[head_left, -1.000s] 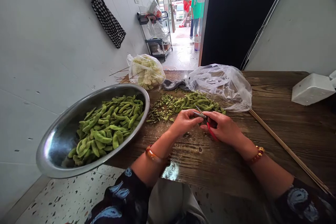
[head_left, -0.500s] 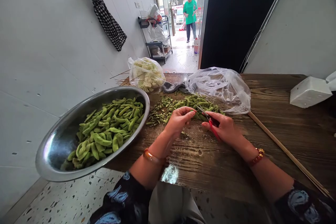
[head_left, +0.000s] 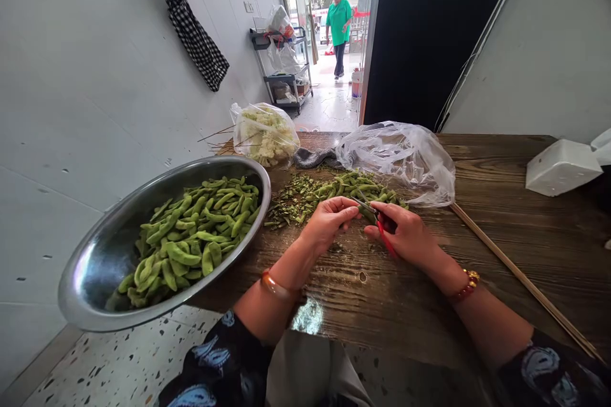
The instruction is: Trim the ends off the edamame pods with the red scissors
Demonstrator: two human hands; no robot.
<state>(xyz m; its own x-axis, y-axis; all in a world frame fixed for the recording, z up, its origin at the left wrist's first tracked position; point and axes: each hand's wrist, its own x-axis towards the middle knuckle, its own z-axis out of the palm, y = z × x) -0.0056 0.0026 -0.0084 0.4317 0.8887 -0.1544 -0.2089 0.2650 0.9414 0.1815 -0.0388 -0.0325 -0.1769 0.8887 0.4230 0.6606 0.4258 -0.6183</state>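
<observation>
My right hand grips red-handled scissors, their blades pointing left toward my other fingertips. My left hand is pinched closed at the blade tips on an edamame pod, mostly hidden by the fingers. Just beyond both hands lies a pile of edamame pods on the wooden table. Small green trimmings are scattered to its left. A large steel basin, tilted in view, holds many green pods to the left of my left arm.
A bag of cauliflower and a grey cloth sit at the table's far side. Near them is a crumpled clear plastic bag. Thin wooden sticks lie at right, below a white box. A person in green is in the doorway.
The scissor blades have shifted slightly and now meet my left fingertips. My left hand has moved a little to the right. The person in the doorway has changed pose and shifted left.
</observation>
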